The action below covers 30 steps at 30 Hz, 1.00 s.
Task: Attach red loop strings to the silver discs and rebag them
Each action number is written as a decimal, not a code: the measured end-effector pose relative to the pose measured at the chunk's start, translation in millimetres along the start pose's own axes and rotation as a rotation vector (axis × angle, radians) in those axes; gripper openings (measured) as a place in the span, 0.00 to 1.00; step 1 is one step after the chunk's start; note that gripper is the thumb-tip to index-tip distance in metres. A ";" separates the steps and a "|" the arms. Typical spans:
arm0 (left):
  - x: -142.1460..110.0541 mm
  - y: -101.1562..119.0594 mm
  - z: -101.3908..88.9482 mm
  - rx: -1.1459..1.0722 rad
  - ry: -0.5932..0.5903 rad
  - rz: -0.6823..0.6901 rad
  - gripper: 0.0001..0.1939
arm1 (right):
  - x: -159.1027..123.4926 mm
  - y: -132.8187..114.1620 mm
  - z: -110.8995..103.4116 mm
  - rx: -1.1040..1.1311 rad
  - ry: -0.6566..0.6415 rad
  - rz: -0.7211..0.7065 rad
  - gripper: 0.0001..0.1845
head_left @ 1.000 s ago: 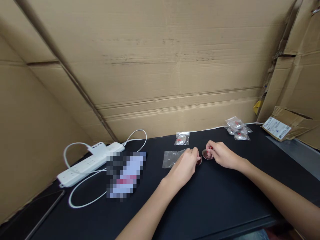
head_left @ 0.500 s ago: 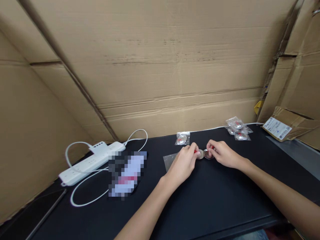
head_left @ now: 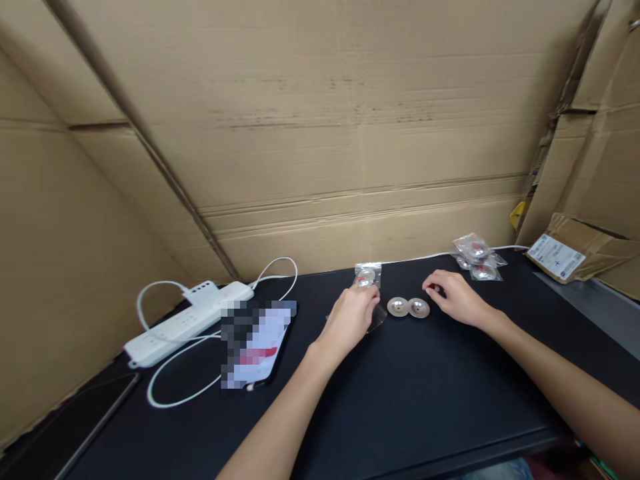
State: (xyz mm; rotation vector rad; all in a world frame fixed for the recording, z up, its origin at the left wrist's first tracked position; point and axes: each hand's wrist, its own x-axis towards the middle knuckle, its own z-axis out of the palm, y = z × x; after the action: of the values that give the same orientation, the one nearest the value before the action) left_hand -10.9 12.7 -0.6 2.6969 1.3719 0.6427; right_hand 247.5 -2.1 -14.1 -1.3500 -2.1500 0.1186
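Note:
Two small round metal finger cymbals, a left one (head_left: 398,307) and a right one (head_left: 419,307), lie side by side on the black table, their rims meeting or slightly overlapping. My left hand (head_left: 353,315) is left of them, its fingers closed on a clear plastic bag (head_left: 376,320), part of which shows beside the fingertips. Just beyond it lies another bagged cymbal (head_left: 367,277) with a red bit inside. To the right of the pair, my right hand (head_left: 453,299) hovers with loosely curled fingers, a gap between them and the thumb, and nothing visible in it.
Several bagged cymbals (head_left: 475,257) are piled at the back right. A labelled cardboard package (head_left: 565,257) sits beyond them. On the left are a white power strip (head_left: 190,323), looping white cable (head_left: 165,403) and a partly blurred phone (head_left: 265,350). Cardboard walls (head_left: 360,160) enclose the table.
Both hands have let go of the cymbals, which now rest on the table. My left hand has moved left onto the plastic bag. My right hand has drawn back slightly right.

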 end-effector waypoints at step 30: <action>-6.2 15.6 -4.7 0.099 -0.138 -0.054 0.05 | -1.9 3.4 2.6 -0.031 -0.020 -0.026 0.07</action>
State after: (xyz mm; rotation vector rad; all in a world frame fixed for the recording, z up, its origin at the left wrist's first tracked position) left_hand -4.0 -2.2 5.1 2.7093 1.4728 0.3863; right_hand 249.4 -1.5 -18.4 -1.3428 -2.1931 0.0894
